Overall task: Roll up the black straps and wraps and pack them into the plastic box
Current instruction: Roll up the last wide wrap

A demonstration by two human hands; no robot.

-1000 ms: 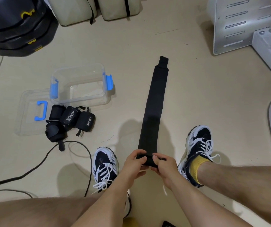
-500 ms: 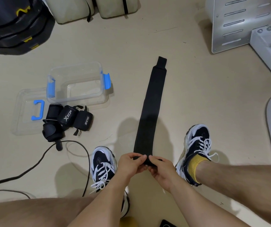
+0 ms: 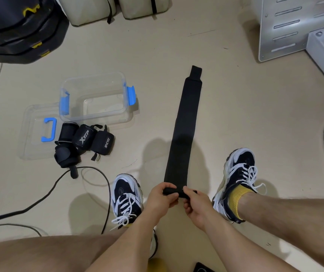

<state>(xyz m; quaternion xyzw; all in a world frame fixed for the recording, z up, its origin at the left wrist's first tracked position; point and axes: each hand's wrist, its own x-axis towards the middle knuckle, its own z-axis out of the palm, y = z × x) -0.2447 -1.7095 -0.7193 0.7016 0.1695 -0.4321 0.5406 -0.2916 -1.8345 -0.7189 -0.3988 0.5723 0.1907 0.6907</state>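
I see the left hand [image 3: 162,200] pinching the rolled end of the black strap [image 3: 184,130]; the right hand [image 3: 196,209] likewise. It lies right of the plastic box [image 3: 96,119]

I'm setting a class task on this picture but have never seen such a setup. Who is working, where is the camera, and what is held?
No machine: a person works bare-handed, with the camera worn on their head, looking down. A long black wrap lies on the floor; the left hand and right hand both pinch its near end, where a small roll sits. To the left are an open plastic box, its lid beside it, and several rolled wraps outside the box.
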